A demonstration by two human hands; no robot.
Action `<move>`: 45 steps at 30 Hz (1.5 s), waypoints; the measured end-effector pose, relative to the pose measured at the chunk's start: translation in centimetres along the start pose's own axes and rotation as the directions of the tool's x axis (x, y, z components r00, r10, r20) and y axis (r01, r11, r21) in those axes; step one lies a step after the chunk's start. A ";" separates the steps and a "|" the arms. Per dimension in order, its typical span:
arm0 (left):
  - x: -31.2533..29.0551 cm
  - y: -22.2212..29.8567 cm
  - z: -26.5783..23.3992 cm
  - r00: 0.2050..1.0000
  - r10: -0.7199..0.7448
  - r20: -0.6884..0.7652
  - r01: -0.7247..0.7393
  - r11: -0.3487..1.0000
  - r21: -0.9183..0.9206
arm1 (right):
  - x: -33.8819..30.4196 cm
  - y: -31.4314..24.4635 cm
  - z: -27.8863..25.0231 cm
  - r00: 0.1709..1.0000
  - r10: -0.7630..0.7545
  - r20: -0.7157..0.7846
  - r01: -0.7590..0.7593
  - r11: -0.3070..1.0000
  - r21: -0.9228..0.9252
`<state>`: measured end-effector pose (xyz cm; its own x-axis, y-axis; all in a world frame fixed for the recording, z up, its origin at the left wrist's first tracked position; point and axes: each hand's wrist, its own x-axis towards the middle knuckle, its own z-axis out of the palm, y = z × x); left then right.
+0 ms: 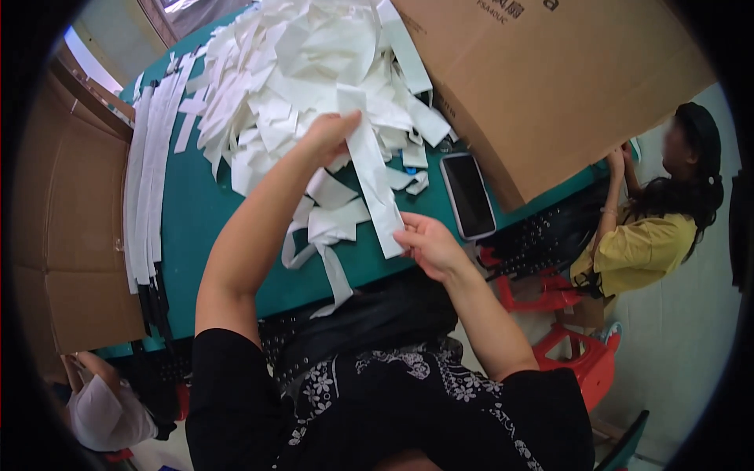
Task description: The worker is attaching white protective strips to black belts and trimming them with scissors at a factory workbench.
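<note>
A flat white strip (372, 177) is stretched between my two hands above the near side of a green table (236, 271). My left hand (333, 137) grips it near its far end, fingers closed, thumb along the edge. Lower and to the right, my right hand (428, 245) pinches the near end between thumb and fingers. Behind the strip rises a big heap of loose white strips (259, 86), some curled and overlapping. A few white pieces (334, 220) lie below my left hand, one hanging toward the table's near edge.
A phone (469, 196) lies right of my right hand, beside a large cardboard box (565, 86). Long white strips (149, 180) lie in a row at the left, next to another cardboard box (82, 212). Co-workers sit at both sides; red stools (585, 361) stand at the right.
</note>
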<state>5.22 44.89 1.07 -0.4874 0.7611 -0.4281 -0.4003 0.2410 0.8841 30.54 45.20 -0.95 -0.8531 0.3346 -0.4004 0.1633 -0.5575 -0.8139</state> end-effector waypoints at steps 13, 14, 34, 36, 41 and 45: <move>-19.4 -17.4 8.5 0.786 0.161 0.597 -0.611 0.048 0.790 | 0.6 -2.3 -2.2 0.954 -0.195 -0.229 0.199 0.980 -0.003; -18.8 -19.2 8.9 0.785 0.101 0.611 -0.611 -0.029 0.791 | 0.4 -2.2 -2.1 0.956 -0.194 -0.218 0.210 0.976 0.053; -23.9 -10.7 -1.0 0.583 -0.414 0.699 -0.232 0.740 0.631 | -5.0 3.1 0.6 0.957 -0.285 0.049 0.260 0.921 0.289; -23.4 -11.1 -1.7 0.778 -0.159 0.608 0.179 0.983 0.027 | -5.5 3.0 2.5 0.942 -0.241 0.235 0.213 0.967 0.136; -19.5 -7.5 0.4 0.854 -0.118 0.507 0.311 0.897 -0.314 | -5.7 3.6 7.4 0.885 -0.128 0.448 0.288 0.906 -0.310; -14.7 -5.5 0.6 0.920 -0.041 0.390 0.203 0.900 -0.384 | -5.4 4.3 8.3 0.872 -0.002 0.490 0.202 0.912 -0.356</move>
<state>15.07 32.71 2.58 -0.1293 0.9249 -0.3575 -0.7580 0.1403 0.6370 31.75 34.71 1.17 -0.9868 -0.0795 -0.1412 0.1531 -0.1708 -0.9733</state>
